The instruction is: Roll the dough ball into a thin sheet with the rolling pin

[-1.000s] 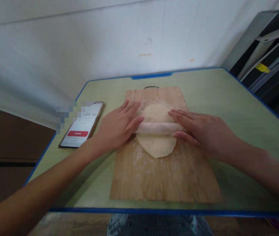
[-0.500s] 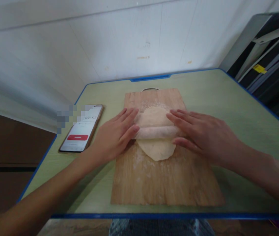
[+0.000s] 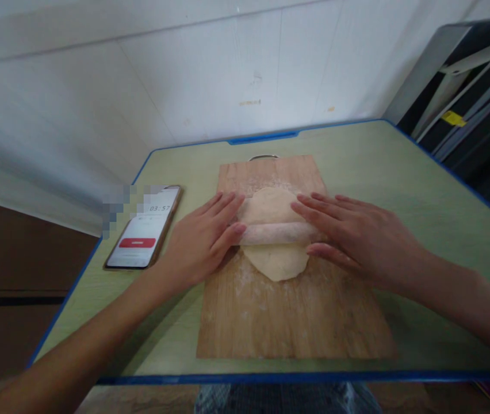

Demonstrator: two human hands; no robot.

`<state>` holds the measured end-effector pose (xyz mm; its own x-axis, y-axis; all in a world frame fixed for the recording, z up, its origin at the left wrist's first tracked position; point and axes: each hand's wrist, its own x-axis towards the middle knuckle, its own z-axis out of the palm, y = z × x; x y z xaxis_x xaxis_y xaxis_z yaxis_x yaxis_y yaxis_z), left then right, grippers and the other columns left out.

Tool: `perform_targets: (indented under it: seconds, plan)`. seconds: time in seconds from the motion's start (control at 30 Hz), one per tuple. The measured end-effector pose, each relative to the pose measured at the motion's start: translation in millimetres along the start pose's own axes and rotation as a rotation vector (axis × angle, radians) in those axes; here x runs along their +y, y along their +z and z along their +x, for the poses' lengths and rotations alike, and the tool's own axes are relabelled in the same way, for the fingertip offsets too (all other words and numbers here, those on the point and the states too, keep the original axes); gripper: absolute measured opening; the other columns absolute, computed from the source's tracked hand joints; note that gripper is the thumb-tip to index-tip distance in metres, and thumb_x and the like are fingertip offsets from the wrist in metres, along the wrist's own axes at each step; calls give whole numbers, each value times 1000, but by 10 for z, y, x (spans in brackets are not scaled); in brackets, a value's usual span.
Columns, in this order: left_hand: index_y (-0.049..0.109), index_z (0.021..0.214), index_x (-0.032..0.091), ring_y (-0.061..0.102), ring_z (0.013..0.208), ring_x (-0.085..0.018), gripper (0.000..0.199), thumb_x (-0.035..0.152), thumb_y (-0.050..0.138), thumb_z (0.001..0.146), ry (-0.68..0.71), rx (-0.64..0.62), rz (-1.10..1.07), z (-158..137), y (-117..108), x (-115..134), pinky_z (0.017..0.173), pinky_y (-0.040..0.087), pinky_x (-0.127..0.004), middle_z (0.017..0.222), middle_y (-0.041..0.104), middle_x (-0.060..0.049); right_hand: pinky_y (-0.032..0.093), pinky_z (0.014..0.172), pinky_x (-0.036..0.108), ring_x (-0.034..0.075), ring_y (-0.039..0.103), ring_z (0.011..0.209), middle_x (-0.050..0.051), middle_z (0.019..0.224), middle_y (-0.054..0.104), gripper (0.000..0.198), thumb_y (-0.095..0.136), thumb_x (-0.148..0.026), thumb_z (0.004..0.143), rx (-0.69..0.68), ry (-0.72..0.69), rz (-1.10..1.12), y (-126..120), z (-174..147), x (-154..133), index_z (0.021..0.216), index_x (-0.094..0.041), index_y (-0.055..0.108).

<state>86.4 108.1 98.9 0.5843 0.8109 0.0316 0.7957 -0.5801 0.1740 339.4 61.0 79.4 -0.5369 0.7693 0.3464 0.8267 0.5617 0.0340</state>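
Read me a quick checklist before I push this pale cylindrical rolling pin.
1. Bare left hand at the left end of the pale cylindrical rolling pin: ok.
2. Bare right hand at its right end: ok.
3. Flat, pale, roundish dough beneath the rolling pin: ok, showing on both sides.
4. Rectangular brown wooden board on the pale green, blue-edged table: ok.
5. Left forearm clear of the white-screened rectangular phone: cannot tell, very close.
6. Even dough thickness: cannot tell.

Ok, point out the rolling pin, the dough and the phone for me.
Rolling pin (image 3: 276,233), head view: middle of its exposed length.
Dough (image 3: 276,263), head view: its exposed lower part.
Phone (image 3: 143,227), head view: middle of its screen.
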Motion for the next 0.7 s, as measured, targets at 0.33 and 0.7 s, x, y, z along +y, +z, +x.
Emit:
perform_targets:
  seconds: [0.33,0.7]
  plan:
    - [38,145,13,30,143,-26,68,51,7,98,10,-9,92,115,-28,7,115,27,-44,153,38,-11,34,107,57,30,42,134,18,143,47,73,15,-58,97,-124,55,182,18,-1,107,140,-9,45]
    - [43,141,12,36,140,-24,69,48,3,99,76,-22,108,124,-19,20,114,30,-42,149,44,-9,33,109,55,26,41,135,10,143,49,67,15,-60,96,-184,139,328,103,208,327,138,-21,51]
